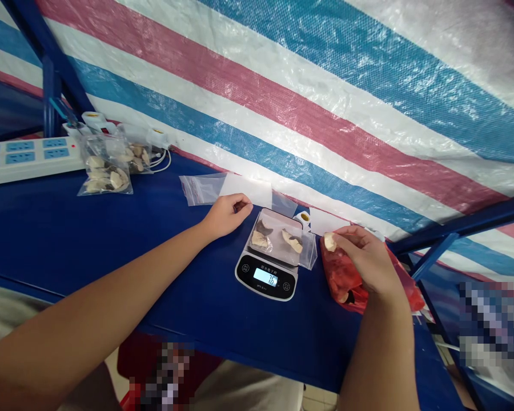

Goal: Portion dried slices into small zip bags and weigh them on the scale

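A compact digital scale [265,279] stands on the blue table, its lit display reading what looks like 7.6. On its pan lie a few pale, dark-edged dried slices [292,241] with clear plastic about them. My right hand [364,254], to the right of the scale, pinches a small pale dried piece [330,242] between thumb and fingers. Beneath that hand sits a red plastic bag [342,279], with a piece showing at its lower edge. Left of the pan, my left hand [229,216] rests with fingers curled in and nothing visible in them.
Two clear bags of similar slices [107,177] lie by a white power strip [34,157] at the left. Flat zip bags [203,188] lie behind my left hand. A striped plastic sheet [257,85] hangs along the back, and blue metal struts [432,257] stand at the sides.
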`<state>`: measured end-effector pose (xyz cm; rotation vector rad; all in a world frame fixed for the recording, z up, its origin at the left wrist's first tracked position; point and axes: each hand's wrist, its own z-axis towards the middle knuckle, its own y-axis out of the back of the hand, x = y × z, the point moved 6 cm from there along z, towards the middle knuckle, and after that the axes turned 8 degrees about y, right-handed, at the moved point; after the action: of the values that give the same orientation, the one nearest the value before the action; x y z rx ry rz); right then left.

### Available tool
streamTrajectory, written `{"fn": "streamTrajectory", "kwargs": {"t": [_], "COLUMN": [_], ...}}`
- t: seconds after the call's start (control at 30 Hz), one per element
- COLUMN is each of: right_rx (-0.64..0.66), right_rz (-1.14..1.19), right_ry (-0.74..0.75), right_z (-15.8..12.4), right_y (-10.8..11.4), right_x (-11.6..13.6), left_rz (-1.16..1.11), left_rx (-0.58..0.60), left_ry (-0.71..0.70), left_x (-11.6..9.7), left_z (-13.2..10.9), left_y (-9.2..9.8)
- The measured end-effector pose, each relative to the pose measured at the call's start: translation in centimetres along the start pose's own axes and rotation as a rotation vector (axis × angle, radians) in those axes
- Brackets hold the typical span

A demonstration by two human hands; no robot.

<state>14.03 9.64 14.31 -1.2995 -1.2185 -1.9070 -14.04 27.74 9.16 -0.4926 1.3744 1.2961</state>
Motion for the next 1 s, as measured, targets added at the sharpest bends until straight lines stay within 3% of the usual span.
{"fn": "streamTrajectory", "kwargs": {"t": [0.1,0.17,0.27,0.37,0.43,0.57,0.7,0.8,1.0], "right_rx": [-0.103,-0.069,-0.005,-0.12,-0.25,-0.421,-0.555,-0.544,-0.38], "right_rz": [0.076,0.056,-0.18,-0.423,-0.434,-0.234,0.178,0.308,0.389], "right_ry": [0.145,0.244,0.32,0.344,0.363,0.385,0.249,0.185,0.081], "right_z": [-0.3,-0.7,-1.5,-1.7,-1.5,-1.2,-1.1,-0.7,0.1], "right_y": [-1.2,-3.0,-5.0,-4.2,-2.7,-0.6,0.4,0.9,0.4], "right_x": [1.4,2.4,3.4,3.8,3.7,2.7,0.9,0.4,0.5], "left_rz": [0.001,0.003,0.008,0.008,0.007,-0.02,-0.029,-0.016,-0.021], "left_rx": [0.0,0.0,0.003,0.001,-0.003,-0.025,-0.017,-0.002,-0.037], "left_ry": [-0.002,-0.003,-0.005,-0.006,-0.006,-0.004,0.006,0.003,0.007], "left_x": [0.0,0.0,-0.1,0.1,0.2,0.4,0.6,0.7,0.4], "left_z": [0.0,0.1,0.1,0.1,0.1,0.2,0.3,0.2,0.1], "left_y": [-0.1,-0.2,-0.2,-0.2,-0.1,0.1,0.1,-0.1,0.2]}}
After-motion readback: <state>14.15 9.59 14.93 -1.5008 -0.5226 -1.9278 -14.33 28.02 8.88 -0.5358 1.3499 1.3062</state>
